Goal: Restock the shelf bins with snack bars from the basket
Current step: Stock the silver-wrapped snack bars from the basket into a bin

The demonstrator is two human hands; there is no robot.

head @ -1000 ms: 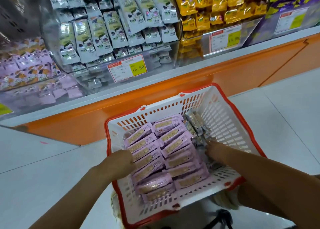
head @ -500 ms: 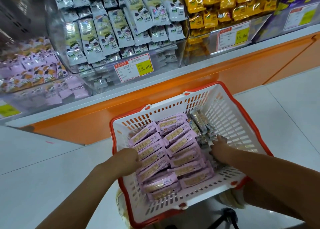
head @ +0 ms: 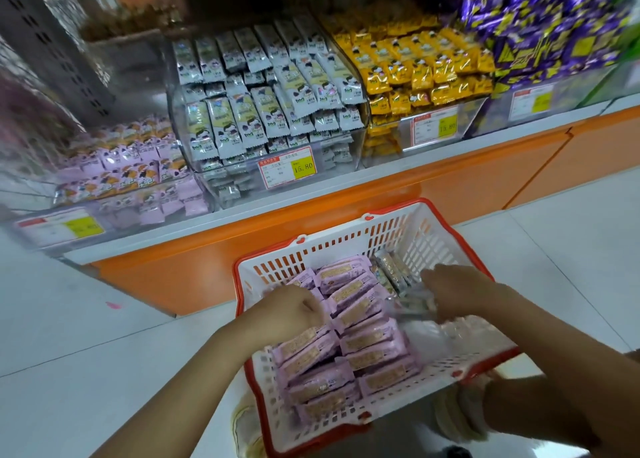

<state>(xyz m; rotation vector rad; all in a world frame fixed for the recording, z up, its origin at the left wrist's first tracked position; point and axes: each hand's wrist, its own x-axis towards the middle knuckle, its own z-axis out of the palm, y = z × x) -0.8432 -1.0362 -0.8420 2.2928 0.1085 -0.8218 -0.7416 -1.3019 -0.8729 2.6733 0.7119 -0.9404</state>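
Tag (head: 287, 171) reads 15.80. Left hand (head: 291, 310) curled on pink bars (head: 369, 336); right hand (head: 457, 295) blurred, grip unclear, in basket (head: 346, 239).

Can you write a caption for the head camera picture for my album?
Left hand and right hand reach into a white basket of pink snack bars below the stocked shelf bins.

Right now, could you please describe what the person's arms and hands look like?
The left forearm and right forearm are bare, no sleeves in view. The left hand and right hand wear no gloves; no watch, bracelet or ring shows, though the picture is blurred.
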